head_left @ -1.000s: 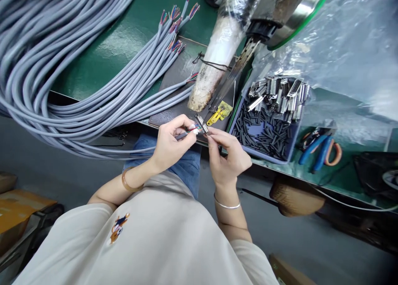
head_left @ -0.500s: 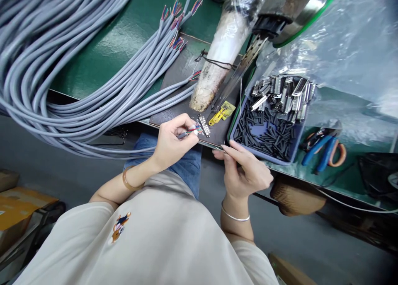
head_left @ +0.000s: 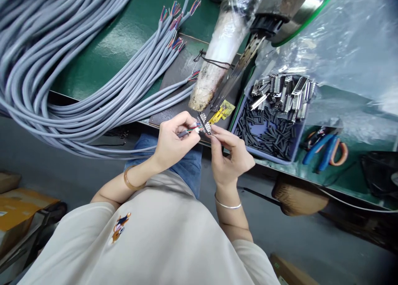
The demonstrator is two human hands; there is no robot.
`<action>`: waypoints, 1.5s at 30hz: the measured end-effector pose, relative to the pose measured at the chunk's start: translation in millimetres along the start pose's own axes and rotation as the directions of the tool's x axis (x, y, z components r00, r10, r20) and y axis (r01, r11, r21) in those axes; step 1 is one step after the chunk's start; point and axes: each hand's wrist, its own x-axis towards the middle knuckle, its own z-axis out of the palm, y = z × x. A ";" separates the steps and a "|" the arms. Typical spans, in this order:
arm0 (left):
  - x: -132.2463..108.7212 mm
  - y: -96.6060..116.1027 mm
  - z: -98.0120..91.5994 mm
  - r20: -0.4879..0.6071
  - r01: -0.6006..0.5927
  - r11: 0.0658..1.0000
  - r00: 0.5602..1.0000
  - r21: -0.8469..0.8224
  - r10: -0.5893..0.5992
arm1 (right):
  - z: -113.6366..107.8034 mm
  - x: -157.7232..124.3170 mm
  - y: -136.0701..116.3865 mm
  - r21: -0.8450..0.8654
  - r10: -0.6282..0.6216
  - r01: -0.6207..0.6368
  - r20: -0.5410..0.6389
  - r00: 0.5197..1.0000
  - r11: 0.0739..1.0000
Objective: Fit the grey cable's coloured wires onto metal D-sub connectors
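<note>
My left hand [head_left: 177,140] pinches the end of a grey cable [head_left: 184,133], whose thin coloured wires reach a metal multi-pin connector [head_left: 204,123]. Thumb and forefinger of my right hand [head_left: 231,154] close on the connector's lower right end. Just beyond it lies a yellow clip-like piece [head_left: 219,113] on the dark board [head_left: 174,98]. The tip of a white, scorched, wrapped tube [head_left: 207,82] hangs close above the connector, beside a metal rod [head_left: 238,71].
Many grey cables [head_left: 124,90] with stripped ends cover the left. At right, a blue tray [head_left: 281,160] holds connectors and short black tubes. Blue-handled pliers [head_left: 326,152] and clear plastic sheeting [head_left: 351,61] lie farther right.
My right hand has moved left from the tray's edge and taken hold of the connector. My left hand still pinches the cable in nearly the same place.
</note>
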 end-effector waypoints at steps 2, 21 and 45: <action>0.8 0.3 -0.1 -0.007 -0.015 1.000 1.000 0.016 0.015 | -1.4 -1.5 1.5 0.008 0.012 -0.012 -0.010 1.000 1.000; -16.8 -9.2 -12.4 -0.031 -0.006 0.999 0.999 0.051 0.008 | -30.4 -0.6 -0.1 -0.269 -0.037 0.099 0.227 0.973 0.958; 8.8 -3.7 -6.1 0.023 0.086 0.970 0.996 -0.227 -0.083 | 10.2 2.9 -5.6 0.063 0.029 -0.024 -0.073 0.997 0.998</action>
